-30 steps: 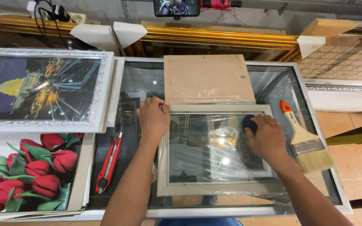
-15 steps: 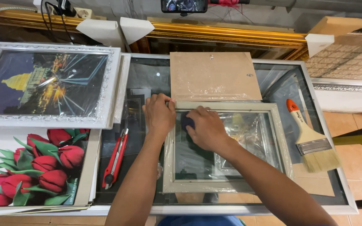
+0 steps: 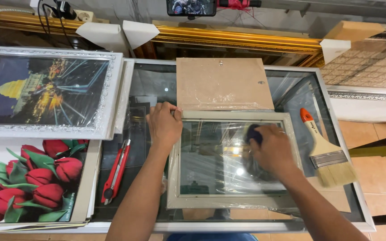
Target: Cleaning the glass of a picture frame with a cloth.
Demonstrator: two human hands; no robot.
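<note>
Head view: a pale frame (image 3: 174, 178) with a glass pane lies flat on the glass-topped desk (image 3: 362, 209), near its front edge. Clear plastic film is wrapped loosely around the frame.

Left hand (image 3: 164, 125): rests on the upper left corner of the frame, fingers curled over the corner, palm down. It grips the corner only and carries nothing else.

Right hand (image 3: 271, 149): lies palm down on the right part of the pane, fingers closed over a dark blue pad (image 3: 253, 132). The pad shows just beyond the fingertips and presses against the glass.

Surrounding items:
- A brown backing board (image 3: 222, 82) lies just behind the frame, its near edge touching or slightly overlapping the frame's top rail.
- A brush (image 3: 325, 151) with an orange-tipped wooden handle and pale bristles lies on the desk just right of the frame, bristles toward the front.
- A red cutter (image 3: 116, 172) lies on the desk left of the left forearm.
- A white-framed night picture (image 3: 45, 91) rests at the far left, partly on top of a tulip print (image 3: 27, 178).
- A gold moulding (image 3: 233, 39) runs along the back of the desk.
</note>
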